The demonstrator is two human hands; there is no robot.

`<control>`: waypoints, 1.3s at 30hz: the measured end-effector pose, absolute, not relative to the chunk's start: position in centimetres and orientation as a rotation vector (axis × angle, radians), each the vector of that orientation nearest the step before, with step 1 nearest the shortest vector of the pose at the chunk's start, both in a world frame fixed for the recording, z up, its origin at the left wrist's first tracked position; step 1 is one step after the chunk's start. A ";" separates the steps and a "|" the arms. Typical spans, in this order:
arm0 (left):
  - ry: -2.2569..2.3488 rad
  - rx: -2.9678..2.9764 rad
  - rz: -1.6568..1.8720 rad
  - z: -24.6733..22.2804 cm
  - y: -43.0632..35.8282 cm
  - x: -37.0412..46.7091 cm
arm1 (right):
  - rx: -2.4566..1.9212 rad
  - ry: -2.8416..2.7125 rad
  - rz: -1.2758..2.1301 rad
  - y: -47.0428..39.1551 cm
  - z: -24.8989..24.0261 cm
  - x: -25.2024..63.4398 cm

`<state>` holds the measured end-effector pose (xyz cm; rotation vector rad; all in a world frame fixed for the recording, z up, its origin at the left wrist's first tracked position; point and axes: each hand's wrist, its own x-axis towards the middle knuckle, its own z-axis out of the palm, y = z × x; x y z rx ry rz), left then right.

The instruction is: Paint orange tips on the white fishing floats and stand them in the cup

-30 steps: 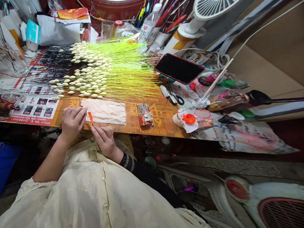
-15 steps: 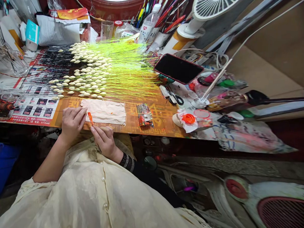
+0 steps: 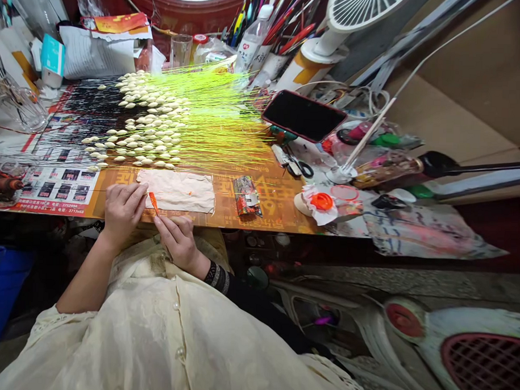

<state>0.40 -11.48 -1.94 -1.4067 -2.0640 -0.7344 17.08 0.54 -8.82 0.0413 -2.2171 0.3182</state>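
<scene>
Jutting between the hands, orange-tipped stick, right one gripping

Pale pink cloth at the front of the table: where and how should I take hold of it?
I'd pinch the pale pink cloth by its right edge, coming from the right. It lies flat and wrinkled, so an edge looks easiest to lift; the left hand and the orange-tipped tool crowd its left end.
</scene>
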 end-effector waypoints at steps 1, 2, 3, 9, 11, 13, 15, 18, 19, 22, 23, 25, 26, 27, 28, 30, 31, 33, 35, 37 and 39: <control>-2.061 -1.407 -0.733 -2.0 -11.5 0.4 | 0.039 -2.221 0.320 0.5 -8.9 17.1; -2.058 -1.407 -0.730 -2.0 -11.5 0.4 | 0.038 -2.219 0.321 0.5 -8.9 17.1; -2.056 -1.406 -0.724 -2.0 -11.5 0.4 | 0.039 -2.213 0.322 0.5 -8.9 17.1; -2.041 -1.408 -0.702 -1.9 -11.4 0.4 | 0.026 -2.246 0.311 0.5 -8.9 17.1; -2.015 -1.410 -0.701 -1.8 -11.4 0.4 | 0.020 -2.258 0.309 0.5 -8.8 17.2; -2.001 -1.411 -0.696 -1.7 -11.4 0.4 | 0.019 -2.243 0.310 0.5 -8.7 17.2; -2.002 -1.411 -0.696 -1.7 -11.4 0.4 | 0.029 -2.213 0.316 0.5 -8.5 17.1; -2.040 -1.408 -0.721 -1.8 -11.4 0.4 | 0.039 -2.191 0.326 0.5 -8.5 17.1; -2.055 -1.407 -0.730 -1.8 -11.4 0.4 | 0.036 -2.199 0.325 0.5 -8.6 17.1; -2.074 -1.404 -0.724 -1.9 -11.5 0.3 | 0.017 -2.238 0.320 0.5 -9.0 17.1; -2.074 -1.401 -0.713 -1.9 -11.5 0.3 | 0.015 -2.247 0.319 0.5 -9.1 17.1; -2.068 -1.398 -0.699 -1.9 -11.5 0.3 | 0.014 -2.252 0.318 0.5 -9.2 17.2; -2.066 -1.398 -0.699 -2.0 -11.5 0.3 | 0.014 -2.252 0.315 0.5 -9.2 17.2; -2.064 -1.399 -0.702 -2.0 -11.5 0.3 | 0.015 -2.250 0.310 0.5 -9.2 17.2; -2.064 -1.400 -0.710 -2.0 -11.5 0.3 | 0.015 -2.245 0.304 0.5 -9.1 17.2; -2.069 -1.403 -0.731 -2.0 -11.5 0.3 | 0.021 -2.227 0.295 0.5 -8.8 17.2; -2.073 -1.402 -0.740 -2.0 -11.5 0.3 | 0.027 -2.210 0.297 0.5 -8.6 17.2; -2.075 -1.398 -0.743 -2.0 -11.5 0.4 | 0.041 -2.178 0.307 0.6 -8.4 17.3; -2.063 -1.395 -0.732 -1.9 -11.4 0.4 | 0.046 -2.173 0.312 0.6 -8.3 17.3; -2.048 -1.396 -0.724 -1.9 -11.4 0.4 | 0.042 -2.189 0.309 0.6 -8.4 17.4; -2.049 -1.396 -0.721 -1.8 -11.4 0.4 | 0.042 -2.199 0.312 0.7 -8.6 17.4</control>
